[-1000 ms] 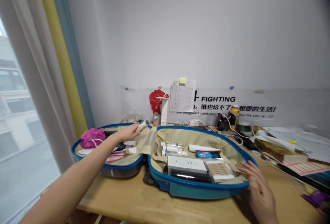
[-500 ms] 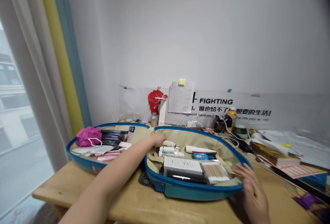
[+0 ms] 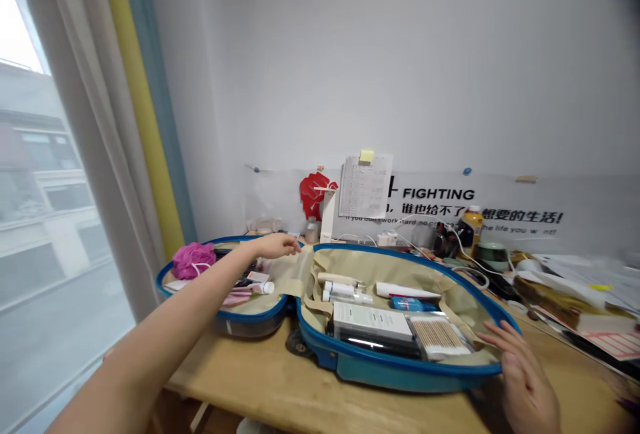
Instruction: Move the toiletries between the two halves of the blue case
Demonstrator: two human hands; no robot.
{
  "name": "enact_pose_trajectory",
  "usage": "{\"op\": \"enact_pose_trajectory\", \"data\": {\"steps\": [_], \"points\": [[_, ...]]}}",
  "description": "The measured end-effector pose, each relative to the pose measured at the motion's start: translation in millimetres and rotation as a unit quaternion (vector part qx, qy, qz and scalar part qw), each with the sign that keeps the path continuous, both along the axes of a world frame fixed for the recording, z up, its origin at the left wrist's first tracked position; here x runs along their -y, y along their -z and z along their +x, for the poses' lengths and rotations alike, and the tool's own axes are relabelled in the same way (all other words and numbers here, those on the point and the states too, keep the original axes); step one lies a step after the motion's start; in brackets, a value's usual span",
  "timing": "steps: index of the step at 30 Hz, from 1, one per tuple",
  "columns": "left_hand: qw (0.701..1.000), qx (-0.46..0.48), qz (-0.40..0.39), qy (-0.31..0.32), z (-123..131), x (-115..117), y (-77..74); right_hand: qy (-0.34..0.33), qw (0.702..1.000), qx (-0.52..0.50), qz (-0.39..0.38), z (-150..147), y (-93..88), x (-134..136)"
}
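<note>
A blue suitcase (image 3: 400, 359) with a beige lining lies spread open on the wooden desk. My left hand (image 3: 278, 245) is raised over the far part of its left half, close to the hinge, fingers loosely bent and nothing visible in them. At the right end, my right hand (image 3: 525, 371) has its fingers over the rim and its palm outside. The right half holds white-capped bottles (image 3: 345, 291), a white tube (image 3: 406, 290), a blue packet (image 3: 411, 304), a white box (image 3: 371, 321) and a pack of cotton swabs (image 3: 440, 335). My forearm hides part of the left half.
A pink bath puff (image 3: 194, 259) and a white-capped tube (image 3: 264, 288) lie in the left half. Behind stand a white lamp (image 3: 327, 216) and a yellow bottle (image 3: 471, 229). Cables and papers (image 3: 565, 281) cover the right side. A curtain (image 3: 135, 154) hangs at left.
My left hand has lifted out of the suitcase's right half and moved left over the hinge area. My right hand stays at the rim. The view has shifted slightly left.
</note>
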State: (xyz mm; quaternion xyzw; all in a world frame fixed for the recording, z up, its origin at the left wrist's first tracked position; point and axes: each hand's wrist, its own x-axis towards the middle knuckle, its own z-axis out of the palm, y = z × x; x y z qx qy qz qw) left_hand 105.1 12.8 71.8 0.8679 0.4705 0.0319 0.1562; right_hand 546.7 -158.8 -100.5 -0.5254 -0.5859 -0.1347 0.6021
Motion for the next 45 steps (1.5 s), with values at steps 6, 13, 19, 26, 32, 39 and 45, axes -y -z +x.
{"op": "enact_pose_trajectory", "data": {"steps": [6, 13, 19, 26, 32, 39, 45], "points": [[0.991, -0.103, -0.051, -0.072, -56, 16, 31.9, 0.005, 1.0, -0.005, -0.005, -4, -3.1, 2], [0.986, -0.135, -0.053, -0.086, -59, 19, 53.8, 0.014, 1.0, -0.005, -0.011, -2, -2.1, 0], [0.99, -0.126, -0.023, -0.055, -53, 27, 57.1, 0.019, 1.0, -0.009, -0.001, -2, -1.8, 0], [0.997, -0.055, 0.034, -0.052, -51, 34, 32.2, 0.013, 1.0, -0.009, -0.01, -1, -2.3, 0], [0.992, 0.023, 0.123, 0.014, 9, 27, -5.5, 0.007, 1.0, 0.0, 0.006, 2, 1.2, -1], [0.993, -0.001, 0.09, 0.075, 113, -4, 23.1, 0.011, 1.0, 0.012, 0.016, 1, 0.7, 0], [0.998, -0.052, 0.026, 0.04, 137, -26, 58.8, 0.01, 1.0, 0.02, 0.015, 1, -0.5, 2]]}}
